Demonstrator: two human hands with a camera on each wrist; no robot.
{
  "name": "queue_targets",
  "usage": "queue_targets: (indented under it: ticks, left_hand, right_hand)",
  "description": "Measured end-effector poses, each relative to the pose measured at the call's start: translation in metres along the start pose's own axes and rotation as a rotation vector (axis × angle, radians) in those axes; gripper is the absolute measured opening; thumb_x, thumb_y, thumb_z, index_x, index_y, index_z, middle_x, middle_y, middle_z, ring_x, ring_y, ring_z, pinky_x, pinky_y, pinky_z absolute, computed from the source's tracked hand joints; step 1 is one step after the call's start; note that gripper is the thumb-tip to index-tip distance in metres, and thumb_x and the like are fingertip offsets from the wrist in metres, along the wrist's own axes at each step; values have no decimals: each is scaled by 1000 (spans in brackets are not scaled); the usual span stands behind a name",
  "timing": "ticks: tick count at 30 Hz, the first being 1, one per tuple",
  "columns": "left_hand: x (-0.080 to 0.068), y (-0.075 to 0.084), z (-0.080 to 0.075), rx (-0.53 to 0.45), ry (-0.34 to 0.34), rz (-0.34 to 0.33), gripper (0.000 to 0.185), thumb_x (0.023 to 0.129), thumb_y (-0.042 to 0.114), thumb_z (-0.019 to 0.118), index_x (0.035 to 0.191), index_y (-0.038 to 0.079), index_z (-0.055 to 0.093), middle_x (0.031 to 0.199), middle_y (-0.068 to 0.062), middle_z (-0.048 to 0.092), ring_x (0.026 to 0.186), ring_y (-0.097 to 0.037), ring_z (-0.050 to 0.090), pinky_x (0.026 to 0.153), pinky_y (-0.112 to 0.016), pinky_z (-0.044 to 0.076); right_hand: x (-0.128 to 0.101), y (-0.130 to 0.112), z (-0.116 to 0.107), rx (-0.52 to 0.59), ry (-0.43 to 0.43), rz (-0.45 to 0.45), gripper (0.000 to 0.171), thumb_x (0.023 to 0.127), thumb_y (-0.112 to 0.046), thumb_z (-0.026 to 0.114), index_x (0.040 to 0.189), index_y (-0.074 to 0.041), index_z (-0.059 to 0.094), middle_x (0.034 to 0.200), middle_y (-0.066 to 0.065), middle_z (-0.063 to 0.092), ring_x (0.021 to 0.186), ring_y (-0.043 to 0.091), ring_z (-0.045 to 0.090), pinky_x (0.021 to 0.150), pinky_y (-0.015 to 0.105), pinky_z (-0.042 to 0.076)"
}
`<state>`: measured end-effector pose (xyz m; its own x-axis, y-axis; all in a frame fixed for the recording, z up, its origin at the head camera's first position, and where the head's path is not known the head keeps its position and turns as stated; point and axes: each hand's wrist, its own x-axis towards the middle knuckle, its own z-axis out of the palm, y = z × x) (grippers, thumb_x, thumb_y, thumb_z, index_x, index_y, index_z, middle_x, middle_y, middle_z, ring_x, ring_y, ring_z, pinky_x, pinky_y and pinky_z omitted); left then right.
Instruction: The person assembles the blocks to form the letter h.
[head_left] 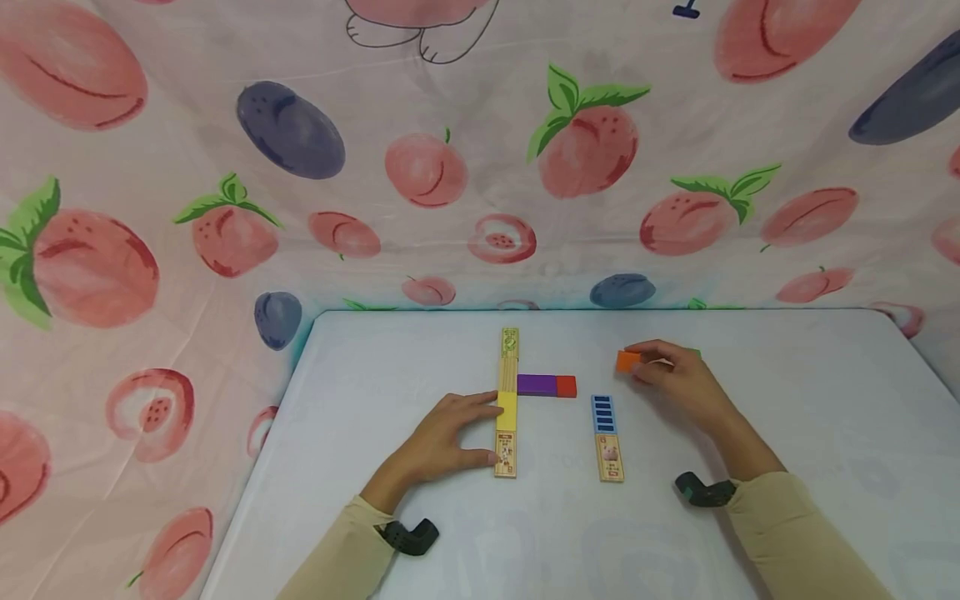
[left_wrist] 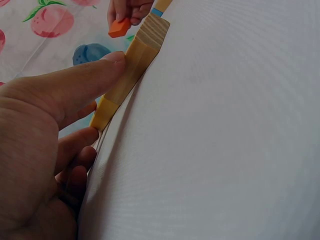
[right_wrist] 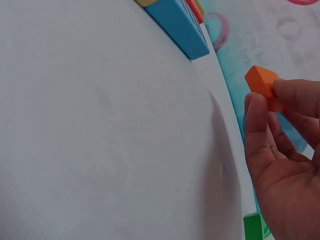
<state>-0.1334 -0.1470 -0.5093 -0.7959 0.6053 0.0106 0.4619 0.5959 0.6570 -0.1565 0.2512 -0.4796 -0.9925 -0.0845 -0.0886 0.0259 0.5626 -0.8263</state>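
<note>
A long wooden strip [head_left: 507, 400] with a yellow block [head_left: 507, 409] on it lies in the middle of the white table [head_left: 375, 367]. My left hand [head_left: 450, 433] grips its near half, thumb and fingers against its side [left_wrist: 131, 70]. A purple block [head_left: 536, 384] and a red block [head_left: 566, 386] lie end to end to the right of the strip. My right hand [head_left: 675, 379] pinches a small orange block [head_left: 628, 360], held above the table [right_wrist: 261, 80]. A shorter strip with a blue block [head_left: 604, 414] lies between the hands. A green block [right_wrist: 254, 226] shows behind my right hand.
A fruit-printed cloth [head_left: 225, 233] hangs behind and to the sides of the table. Wrist camera mounts [head_left: 408, 536] sit on both sleeves.
</note>
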Motion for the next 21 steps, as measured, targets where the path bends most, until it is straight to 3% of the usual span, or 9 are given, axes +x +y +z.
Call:
queue_targets:
  ticks: [12, 21]
  left_hand:
    - [0, 0, -1, -8, -1, 0, 66, 84, 48, 80, 143, 26, 60, 160, 11, 43, 139, -17, 44, 114, -48, 40]
    - [-1, 0, -1, 10, 15, 22, 66, 84, 49, 80, 143, 26, 60, 160, 10, 44, 137, -17, 46, 112, -48, 42]
  right_hand:
    - [3, -8, 15, -9, -41, 49, 34, 100, -26, 67, 131, -13, 64, 120, 13, 68, 107, 28, 58, 82, 21, 53]
    - [6, -16, 23, -15, -48, 111, 37, 96, -35, 71, 125, -13, 65, 120, 14, 70, 106, 28, 58, 81, 29, 52]
